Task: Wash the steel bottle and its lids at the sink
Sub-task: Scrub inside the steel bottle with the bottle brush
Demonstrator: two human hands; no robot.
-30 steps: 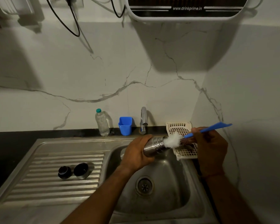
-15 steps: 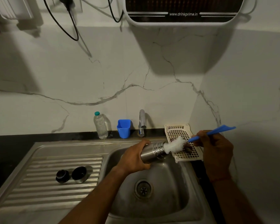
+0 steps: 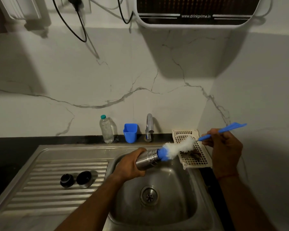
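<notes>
My left hand (image 3: 129, 165) grips the steel bottle (image 3: 148, 158) and holds it on its side over the sink basin (image 3: 173, 205), mouth pointing right. My right hand (image 3: 223, 147) holds the blue handle of a bottle brush (image 3: 178, 149). Its white bristles are almost fully outside the bottle, and only the blue tip sits at the mouth. Two lids rest on the ribbed drainboard (image 3: 40, 194) to the left: a black cap (image 3: 66, 180) and a steel-rimmed lid (image 3: 84, 178).
The tap (image 3: 149, 126) stands behind the basin, with a blue cup (image 3: 130, 132) and a clear plastic bottle (image 3: 106, 130) to its left. A cream perforated tray (image 3: 193, 150) sits at the basin's right edge. The drain (image 3: 148, 195) lies at the basin's bottom. A water purifier (image 3: 197, 10) hangs above.
My right hand has pulled the brush out to the right, so most of the bristles and the blue tip now show outside the bottle's mouth. My left hand keeps its hold.
</notes>
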